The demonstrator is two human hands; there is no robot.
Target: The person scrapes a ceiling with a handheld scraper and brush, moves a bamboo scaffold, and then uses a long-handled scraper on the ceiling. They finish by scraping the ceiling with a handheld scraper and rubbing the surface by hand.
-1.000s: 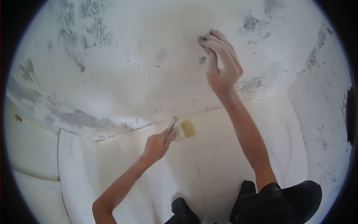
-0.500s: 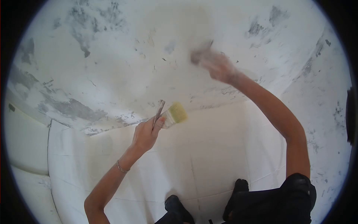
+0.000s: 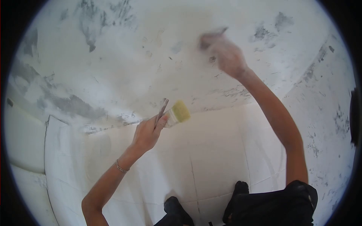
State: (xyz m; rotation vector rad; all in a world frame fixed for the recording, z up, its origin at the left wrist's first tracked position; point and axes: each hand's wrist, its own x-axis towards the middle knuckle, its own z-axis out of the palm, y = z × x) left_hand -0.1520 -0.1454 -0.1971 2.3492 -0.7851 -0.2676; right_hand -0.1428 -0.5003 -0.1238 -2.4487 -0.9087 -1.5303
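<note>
My left hand (image 3: 148,132) is closed around a wide paintbrush (image 3: 180,112) with yellow-green bristles, which point up and to the right. A thin, whitish-smeared flat tool (image 3: 162,111) sticks up out of the same grip. Higher up and to the right, my right hand (image 3: 229,56) is smeared by motion against the patchy white wall (image 3: 124,75). Its fingers are bent round a dark, flat-looking piece (image 3: 207,39) with a thin edge showing at the top; I cannot tell what kind of thing it is.
Pale tiled floor (image 3: 211,154) spreads below the wall, with dark shoes (image 3: 175,209) on it. Another mottled wall (image 3: 324,132) runs along the right side. White panels (image 3: 26,139) stand at the left, with a raised edge beside them.
My right hand has moved slightly up and to the right along the wall with the dark piece. The left hand holds its grip, barely shifted.
</note>
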